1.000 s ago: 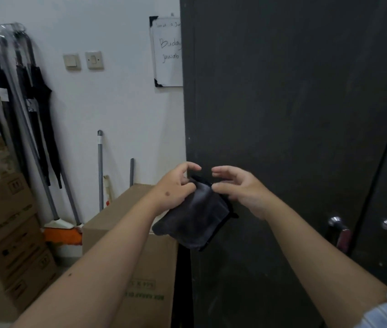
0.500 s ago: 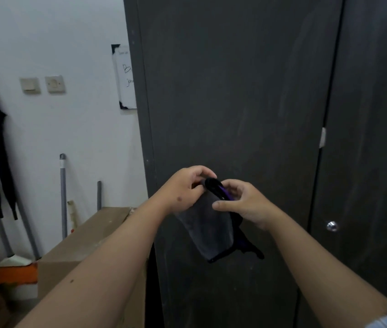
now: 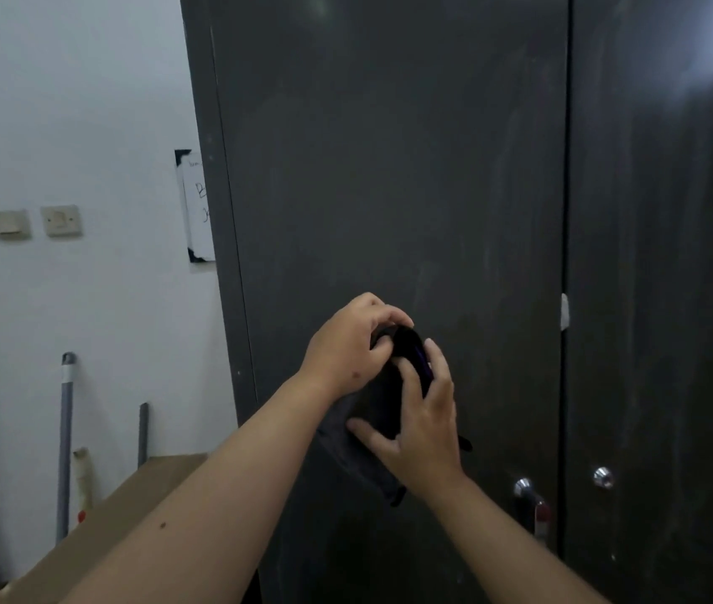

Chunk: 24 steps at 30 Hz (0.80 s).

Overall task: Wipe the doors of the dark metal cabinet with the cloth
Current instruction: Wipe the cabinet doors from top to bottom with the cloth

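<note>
the left hand (image 3: 348,348) pinches the top edge of the dark cloth (image 3: 359,451), fingers (image 3: 394,318) curled over it, as it did half a second ago. just right of those fingers, the right hand (image 3: 426,425) has opened from its pinch and now lies flat against the cloth, fingers spread and straight. behind both hands stands the cabinet door (image 3: 389,167), streaked and dusty. judging by this, the cloth is being folded into a pad and wiping has not begun.
</note>
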Motion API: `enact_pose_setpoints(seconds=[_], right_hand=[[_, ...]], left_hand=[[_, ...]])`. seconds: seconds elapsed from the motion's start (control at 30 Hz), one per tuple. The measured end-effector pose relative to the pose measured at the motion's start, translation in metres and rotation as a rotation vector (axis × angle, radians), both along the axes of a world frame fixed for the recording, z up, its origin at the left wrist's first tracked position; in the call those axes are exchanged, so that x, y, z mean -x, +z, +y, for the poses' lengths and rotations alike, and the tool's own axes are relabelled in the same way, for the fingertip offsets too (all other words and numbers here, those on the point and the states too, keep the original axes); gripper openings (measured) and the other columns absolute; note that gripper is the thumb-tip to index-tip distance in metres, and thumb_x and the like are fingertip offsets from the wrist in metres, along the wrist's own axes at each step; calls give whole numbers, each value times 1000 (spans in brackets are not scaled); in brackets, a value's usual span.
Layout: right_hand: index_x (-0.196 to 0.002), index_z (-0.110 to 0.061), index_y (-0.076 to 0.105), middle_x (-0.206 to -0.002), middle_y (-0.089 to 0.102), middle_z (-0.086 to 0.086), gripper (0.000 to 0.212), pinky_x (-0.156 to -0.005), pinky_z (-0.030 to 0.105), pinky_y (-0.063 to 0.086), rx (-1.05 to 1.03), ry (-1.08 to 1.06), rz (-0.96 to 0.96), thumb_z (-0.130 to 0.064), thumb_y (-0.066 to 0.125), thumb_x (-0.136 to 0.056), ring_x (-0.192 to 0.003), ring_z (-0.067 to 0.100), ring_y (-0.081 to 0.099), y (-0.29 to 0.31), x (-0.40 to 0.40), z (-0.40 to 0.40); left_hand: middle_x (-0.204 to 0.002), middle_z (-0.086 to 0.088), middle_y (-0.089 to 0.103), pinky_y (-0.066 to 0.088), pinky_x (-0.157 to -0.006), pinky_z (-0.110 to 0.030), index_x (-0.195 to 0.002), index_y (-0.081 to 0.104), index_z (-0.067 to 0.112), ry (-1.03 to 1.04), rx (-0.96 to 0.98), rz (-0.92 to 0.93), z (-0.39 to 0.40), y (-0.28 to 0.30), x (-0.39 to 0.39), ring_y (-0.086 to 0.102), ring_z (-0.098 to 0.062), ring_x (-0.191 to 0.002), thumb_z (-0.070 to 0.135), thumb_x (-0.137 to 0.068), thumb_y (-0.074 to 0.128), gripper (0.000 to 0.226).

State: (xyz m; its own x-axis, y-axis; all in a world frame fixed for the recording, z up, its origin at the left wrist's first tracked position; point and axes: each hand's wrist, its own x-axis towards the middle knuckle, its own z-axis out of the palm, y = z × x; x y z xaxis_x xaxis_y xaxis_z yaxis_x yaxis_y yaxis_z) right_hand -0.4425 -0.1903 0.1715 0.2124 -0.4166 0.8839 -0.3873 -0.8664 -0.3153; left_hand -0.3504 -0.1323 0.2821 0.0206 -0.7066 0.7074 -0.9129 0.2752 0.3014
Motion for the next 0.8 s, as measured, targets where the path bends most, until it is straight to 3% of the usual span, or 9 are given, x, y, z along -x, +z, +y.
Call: enact_pose_setpoints(seconds=[0.07,0.17,0.27,0.33,0.4,0.5,0.6,0.7,0.8], right_hand=[[-129,0,50,-143,17,12,84,-100,44,36,36,-21,-32,-41,82,-64,-127,30,28,7,-10,-3],[-124,4,55,-137,22,12,71,-98,57,41,116,-88,-53,-12,83,-61,-123,33,29,19,-25,-14],[-122,1,59,-135,28,14,66,-96,65,38,145,-180,19,1,77,-58,-123,37,34,29,-38,-24],[-120,-4,62,-134,45,19,67,-92,69,38,130,-252,91,-2,79,-56,-122,41,46,32,-44,-28],[-124,-7,60,-133,52,17,60,-92,71,36,115,-247,107,-11,74,-66,-121,42,50,29,-47,-29],[-140,-22,41,-144,42,15,59,-102,68,21,112,-176,95,-40,46,-84,-133,41,33,20,-52,-29],[-145,-30,27,-150,29,19,69,-102,66,13,163,-237,209,-58,39,-83,-137,41,20,10,-61,-31],[-145,-27,26,-151,22,19,66,-99,71,20,253,-355,274,-52,37,-84,-135,43,22,4,-67,-37],[-145,-29,27,-152,21,15,64,-100,70,20,357,-379,244,-41,38,-83,-134,42,24,10,-63,-52]], left_hand=[[-96,11,56,52,-78,-40,-101,66,28,13,39,-3,-5,5,-2,57,-7,-91,8,-86,54,28],[-96,14,57,52,-74,-38,-102,65,30,63,111,-35,-10,13,-10,55,-5,-88,10,-86,55,27],[-98,14,61,46,-80,-37,-104,65,29,177,182,-163,-14,16,-26,50,-8,-95,14,-86,56,25],[-98,14,62,37,-84,-34,-102,66,30,274,256,-223,-15,14,-39,49,-10,-99,17,-86,58,22],[-99,11,61,28,-84,-32,-100,66,27,342,349,-237,-15,10,-49,49,-13,-101,18,-85,59,19],[-110,1,61,30,-90,-38,-103,68,21,383,431,-283,-14,4,-60,53,-21,-109,17,-81,56,25],[-121,-6,59,25,-104,-55,-111,66,17,416,430,-370,-14,-4,-67,52,-27,-119,17,-79,55,34],[-132,-7,54,11,-107,-58,-123,60,15,417,400,-426,-13,-11,-75,45,-27,-128,20,-81,54,43],[-140,-7,48,8,-108,-58,-129,54,14,417,363,-475,-13,-14,-81,38,-25,-133,24,-83,52,48]])
